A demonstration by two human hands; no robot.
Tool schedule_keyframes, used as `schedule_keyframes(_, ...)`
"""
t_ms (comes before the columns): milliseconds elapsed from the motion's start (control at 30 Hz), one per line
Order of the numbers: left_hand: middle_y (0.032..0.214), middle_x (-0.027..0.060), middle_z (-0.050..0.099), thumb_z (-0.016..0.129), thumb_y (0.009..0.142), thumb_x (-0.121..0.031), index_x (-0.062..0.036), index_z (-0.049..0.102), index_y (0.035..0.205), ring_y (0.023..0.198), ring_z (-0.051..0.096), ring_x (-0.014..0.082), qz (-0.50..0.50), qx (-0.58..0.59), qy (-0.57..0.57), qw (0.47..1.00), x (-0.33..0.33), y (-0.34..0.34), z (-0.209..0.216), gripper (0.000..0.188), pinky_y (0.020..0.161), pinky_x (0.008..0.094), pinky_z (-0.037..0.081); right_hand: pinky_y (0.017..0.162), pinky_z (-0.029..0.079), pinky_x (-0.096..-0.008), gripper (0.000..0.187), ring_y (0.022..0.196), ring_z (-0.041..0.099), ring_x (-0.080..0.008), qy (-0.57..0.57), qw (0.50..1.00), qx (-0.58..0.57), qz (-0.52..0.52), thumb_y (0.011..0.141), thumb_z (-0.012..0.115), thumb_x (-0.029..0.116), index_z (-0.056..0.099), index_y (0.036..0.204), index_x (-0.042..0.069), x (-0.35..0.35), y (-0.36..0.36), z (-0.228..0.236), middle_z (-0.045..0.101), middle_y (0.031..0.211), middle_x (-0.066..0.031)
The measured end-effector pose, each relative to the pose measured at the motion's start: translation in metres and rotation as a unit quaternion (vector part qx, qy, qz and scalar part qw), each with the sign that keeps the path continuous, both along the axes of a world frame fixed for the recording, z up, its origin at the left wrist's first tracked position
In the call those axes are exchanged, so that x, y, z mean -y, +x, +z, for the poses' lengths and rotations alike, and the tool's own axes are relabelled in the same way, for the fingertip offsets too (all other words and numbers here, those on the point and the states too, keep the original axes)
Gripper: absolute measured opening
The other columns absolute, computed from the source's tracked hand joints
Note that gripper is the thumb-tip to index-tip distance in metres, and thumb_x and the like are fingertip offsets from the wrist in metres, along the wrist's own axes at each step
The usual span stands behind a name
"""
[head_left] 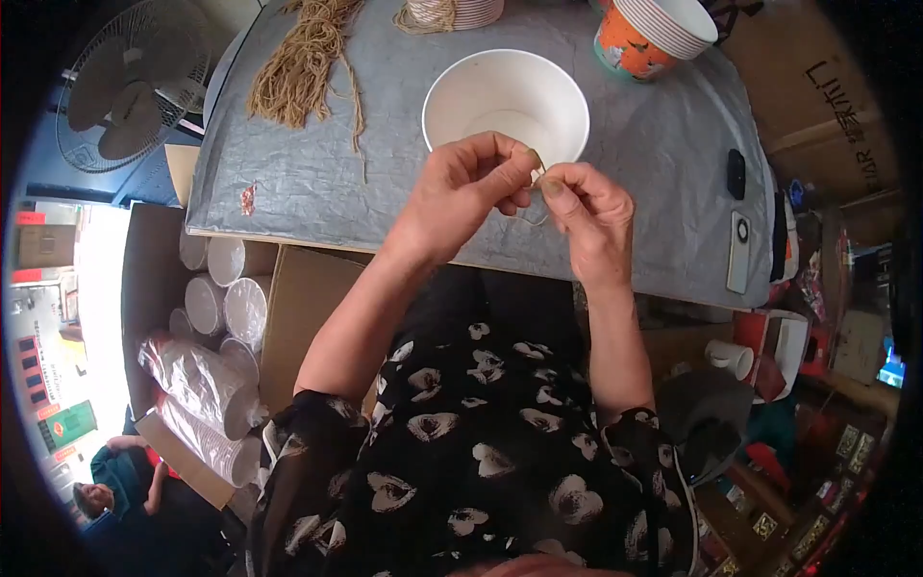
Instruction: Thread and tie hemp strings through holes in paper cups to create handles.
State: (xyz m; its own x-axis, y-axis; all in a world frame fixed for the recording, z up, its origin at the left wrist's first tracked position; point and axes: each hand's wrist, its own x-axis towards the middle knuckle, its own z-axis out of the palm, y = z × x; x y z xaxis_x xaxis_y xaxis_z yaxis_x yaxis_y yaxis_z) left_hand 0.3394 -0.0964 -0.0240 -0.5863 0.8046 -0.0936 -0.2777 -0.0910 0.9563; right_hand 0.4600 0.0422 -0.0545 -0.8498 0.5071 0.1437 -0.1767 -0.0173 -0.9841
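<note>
My left hand (460,190) and my right hand (596,213) meet over the table's near edge, fingertips almost touching. Between them is a thin piece of tan twine (531,222), pinched by both hands. A small loop of it hangs below the fingertips; whether it is knotted is too small to tell. Just beyond my hands stands a round white paper tub (500,77), its open mouth facing up and its near rim partly covered by my fingers. A loose bundle of tan twine (300,72) lies at the far left, with strands trailing towards me.
Stacked tubs with twine (466,13) and orange patterned tubs (646,43) stand along the back. A black object (735,174) and a pale flat device (738,252) lie at right. Left of me, a cardboard box (312,298) holds wrapped tubs. A fan (133,106) and another person (120,481) are farther left.
</note>
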Motion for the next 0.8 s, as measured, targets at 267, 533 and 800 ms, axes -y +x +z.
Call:
schedule_keyframes(267, 0.085, -0.0008, 0.067, 0.068, 0.097, -0.022, -0.0027, 0.069, 0.105, 0.072, 0.059, 0.0055, 0.003, -0.012, -0.006, 1.000, 0.006, -0.007, 0.000, 0.021, 0.065, 0.0205, 0.046, 0.056, 0.040, -0.0197, 0.018, 0.063, 0.050, -0.0024, 0.005, 0.999, -0.011, 0.048, 0.097, 0.067, 0.019, 0.072, 0.098, 0.001, -0.001, 0.000, 0.008, 0.061, 0.072, 0.0038)
schedule_keyframes(533, 0.082, -0.0022, 0.067, 0.068, 0.097, -0.022, -0.0052, 0.070, 0.106, 0.065, 0.055, 0.0037, -0.030, -0.017, -0.016, 0.999, 0.005, -0.008, 0.010, 0.019, 0.057, 0.0192, 0.041, 0.060, 0.046, -0.0197, 0.022, 0.067, 0.056, -0.0024, 0.064, 0.995, -0.001, 0.077, 0.099, 0.064, 0.018, 0.072, 0.107, -0.001, -0.002, -0.006, 0.022, 0.067, 0.077, 0.0010)
schedule_keyframes(800, 0.072, -0.0047, 0.058, 0.062, 0.099, -0.025, -0.0093, 0.065, 0.101, 0.055, 0.048, 0.0029, -0.020, 0.012, -0.026, 0.999, 0.007, -0.006, 0.013, 0.016, 0.047, 0.0189, 0.032, 0.047, 0.023, -0.0208, 0.016, 0.050, 0.029, -0.0002, -0.052, 0.993, 0.024, 0.108, 0.092, 0.057, 0.010, 0.067, 0.093, -0.001, -0.005, -0.007, 0.012, 0.041, 0.059, 0.0090)
